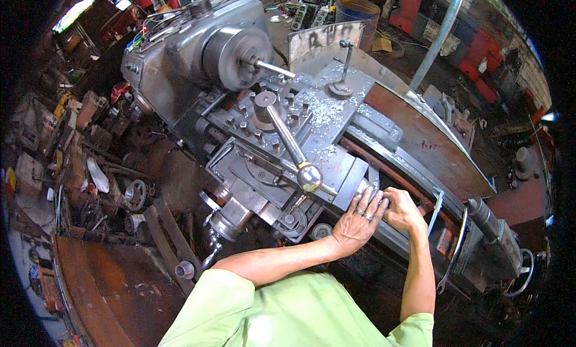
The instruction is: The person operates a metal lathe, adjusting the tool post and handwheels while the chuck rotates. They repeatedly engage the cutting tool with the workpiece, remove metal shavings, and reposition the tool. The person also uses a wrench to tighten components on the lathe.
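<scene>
While left hand lies outstretched beside curled right hand, fingers' grasp impossible to tell, lathe at centre, dark-lettered panel, upper middle

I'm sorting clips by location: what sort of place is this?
It looks like a machine shop, perhaps for repairs: there is a large metal lathe with a round chuck, bright metal shavings scattered on it, and a wrench near its right end.

Chuck up at left rear, tool post before it on the carriage, shavings just right of that, and out right, a wrench beside the tailstock!
</scene>
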The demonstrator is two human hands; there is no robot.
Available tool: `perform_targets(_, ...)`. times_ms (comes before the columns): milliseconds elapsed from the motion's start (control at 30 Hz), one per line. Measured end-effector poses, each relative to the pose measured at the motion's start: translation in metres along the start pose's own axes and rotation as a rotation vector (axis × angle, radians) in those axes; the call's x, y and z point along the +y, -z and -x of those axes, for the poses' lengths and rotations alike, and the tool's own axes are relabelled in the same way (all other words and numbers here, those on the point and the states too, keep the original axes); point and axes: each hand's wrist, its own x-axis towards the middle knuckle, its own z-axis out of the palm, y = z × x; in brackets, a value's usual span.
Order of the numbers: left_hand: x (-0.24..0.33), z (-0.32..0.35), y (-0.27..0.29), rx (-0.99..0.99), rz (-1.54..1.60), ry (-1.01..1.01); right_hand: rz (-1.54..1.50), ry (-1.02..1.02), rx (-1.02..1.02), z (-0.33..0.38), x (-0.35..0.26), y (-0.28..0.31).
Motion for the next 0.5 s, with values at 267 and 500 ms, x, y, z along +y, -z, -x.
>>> perform_targets(267,-0.005,-0.010,-0.010,0.027,-0.096,-0.013,-0.130,-0.156,-0.191,-0.014,0.012,0.013)
perform_targets(500,-0.005,-0.018,-0.017,0.011,-0.218,0.013,-0.135,-0.247,-0.399,-0.026,0.030,0.020)
